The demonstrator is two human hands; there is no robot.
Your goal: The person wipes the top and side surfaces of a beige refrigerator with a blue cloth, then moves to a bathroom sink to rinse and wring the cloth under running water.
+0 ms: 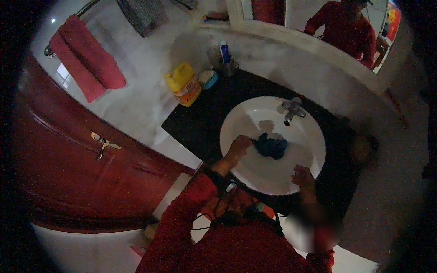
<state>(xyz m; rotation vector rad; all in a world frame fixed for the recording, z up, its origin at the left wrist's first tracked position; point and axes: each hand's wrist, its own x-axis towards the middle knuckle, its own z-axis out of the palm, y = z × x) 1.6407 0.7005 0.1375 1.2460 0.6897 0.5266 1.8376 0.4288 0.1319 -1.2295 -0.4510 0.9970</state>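
A dark blue bunched cloth point(273, 146) lies in the white washbasin point(230, 126), left of the basin's middle and below the chrome tap point(293, 108). My left hand point(240, 146) is over the basin's left side, its fingers at the cloth's left end; whether they grip it is too dim to tell. My right hand point(303, 175) is over the basin's lower right rim, apart from the cloth, with its fingers loosely curled and nothing seen in it.
On the black countertop point(201, 124) stand a yellow plastic container point(184, 85), a round blue-rimmed tub point(208, 79) and a tube point(224, 51) in a holder. A red towel point(90, 61) hangs on the left above a red door point(85, 170). A mirror point(293, 20) runs behind.
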